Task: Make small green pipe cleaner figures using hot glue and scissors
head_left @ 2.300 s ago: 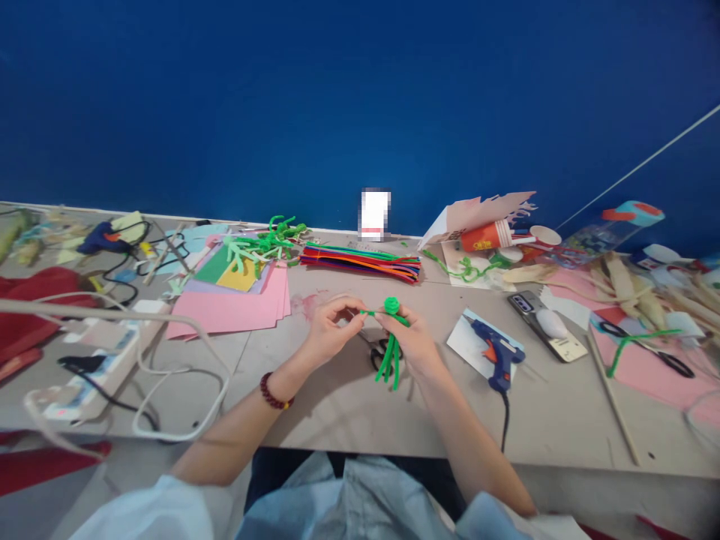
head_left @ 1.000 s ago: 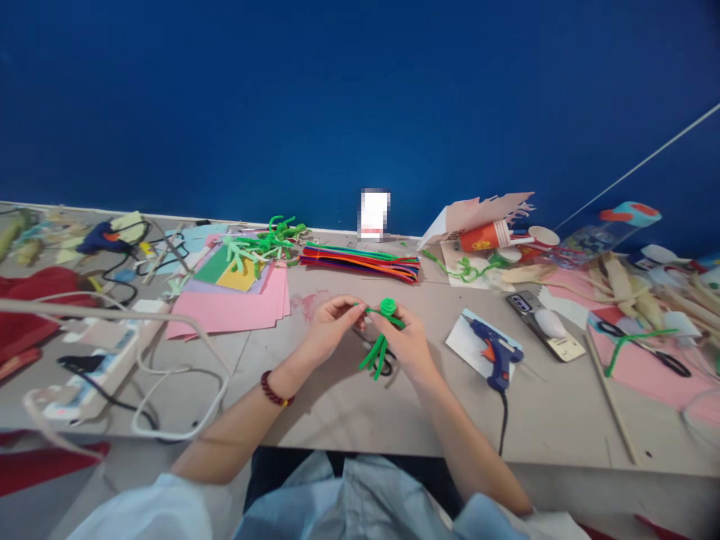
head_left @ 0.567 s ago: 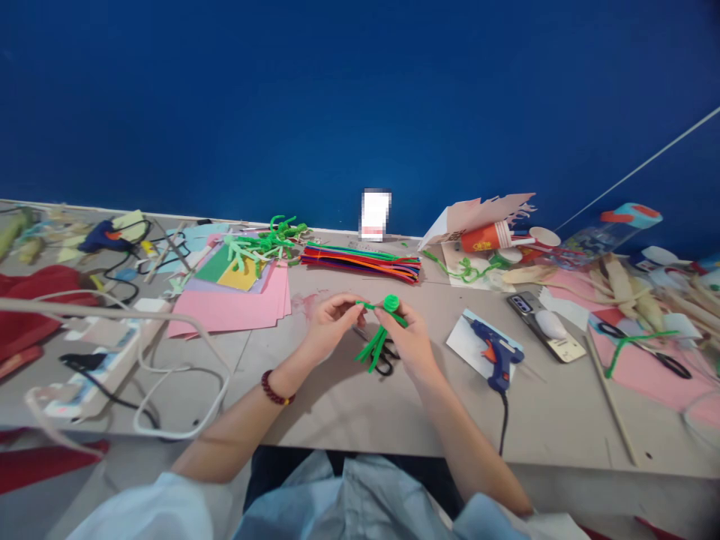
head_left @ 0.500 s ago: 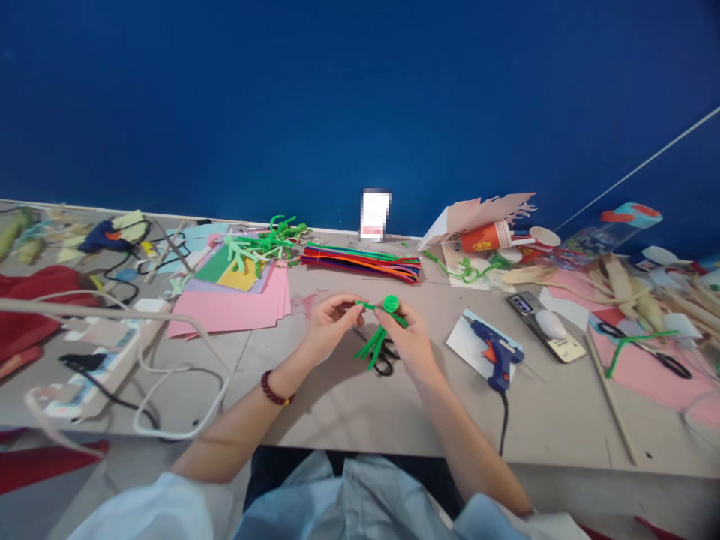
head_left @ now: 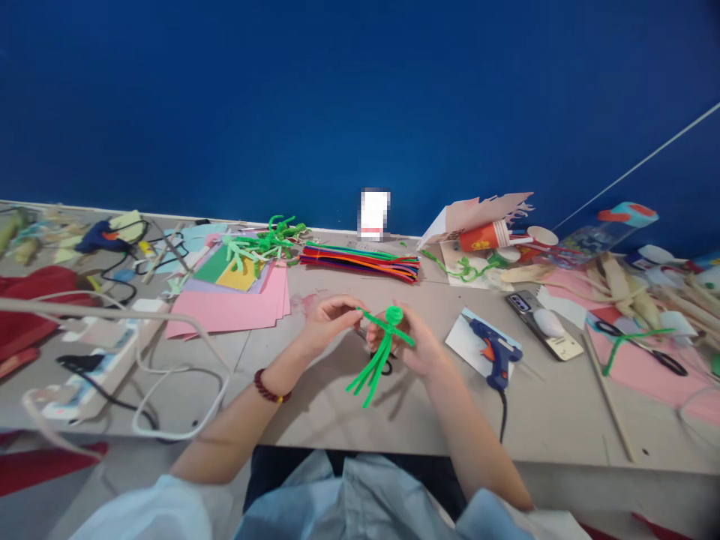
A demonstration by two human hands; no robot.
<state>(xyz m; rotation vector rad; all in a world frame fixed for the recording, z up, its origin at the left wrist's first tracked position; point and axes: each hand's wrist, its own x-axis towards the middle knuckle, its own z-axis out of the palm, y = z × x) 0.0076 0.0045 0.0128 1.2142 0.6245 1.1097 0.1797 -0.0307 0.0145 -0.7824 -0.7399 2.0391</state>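
Between my hands is a green pipe-cleaner figure (head_left: pixel 383 351) with a coiled round head, two short arms and several long strands hanging below. My left hand (head_left: pixel 331 324) pinches the tip of its left-side arm between thumb and fingers. My right hand (head_left: pixel 417 341) holds the figure from behind, its fingers curled near the head and the other arm. Below the figure, black-handled scissors (head_left: pixel 387 367) lie on the table, mostly hidden by the figure and my right hand. A bundle of coloured pipe cleaners (head_left: pixel 360 262) rests farther back.
To the right are a blue glue gun (head_left: pixel 498 352) on white card, a phone (head_left: pixel 543 326), a wooden stick (head_left: pixel 610 397) and other scissors (head_left: pixel 641 347). At left are pink paper sheets (head_left: pixel 225 319), green pipe-cleaner pieces (head_left: pixel 267 244) and a power strip (head_left: pixel 106 367) with loose cables.
The figure has swung toward me, so its head, arms and strands show more fully. My right fingers have shifted behind it, while my left hand keeps its pinch on the arm.
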